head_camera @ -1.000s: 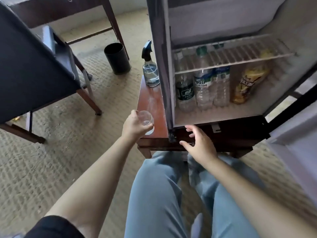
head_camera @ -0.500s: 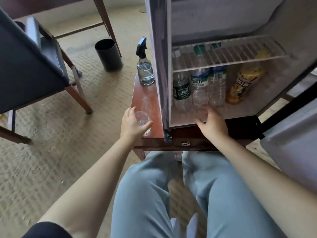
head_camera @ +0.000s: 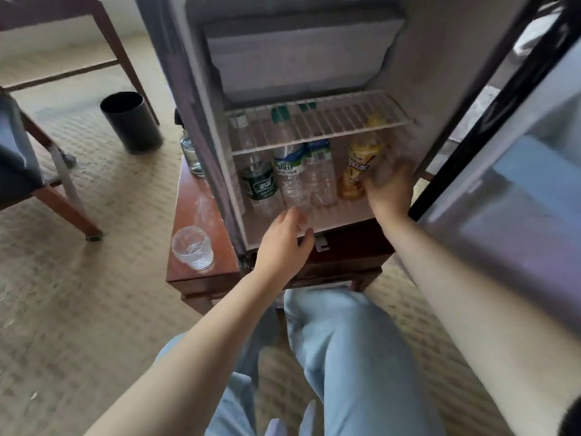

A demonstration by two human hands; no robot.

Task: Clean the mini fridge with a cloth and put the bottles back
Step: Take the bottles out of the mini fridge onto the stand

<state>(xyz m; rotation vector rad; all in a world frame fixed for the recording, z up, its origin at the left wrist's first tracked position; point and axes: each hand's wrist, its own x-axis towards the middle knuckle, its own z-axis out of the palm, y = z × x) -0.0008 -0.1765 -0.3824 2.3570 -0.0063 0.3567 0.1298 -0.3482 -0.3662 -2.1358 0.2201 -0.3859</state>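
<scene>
Both reach into fridge [head_camera: 424, 73]: left hand [head_camera: 284, 243] spread, right hand [head_camera: 390, 190] blurry nr yellow bottle [head_camera: 355, 171], grip unclear.

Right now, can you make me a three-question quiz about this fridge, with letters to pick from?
1. Where is the glass? A: on the wooden table beside the fridge. B: inside the fridge. C: on top of the fridge.
2. How many bottles stand inside the fridge? A: two. B: four. C: six.
3. How is the fridge's door? A: shut. B: taken off. C: open.

1 A: it stands on the table's near corner.
2 B: a green-label bottle, two clear bottles and a yellow bottle stand under the wire shelf.
3 C: the door hangs out to the right, the inside showing.
</scene>
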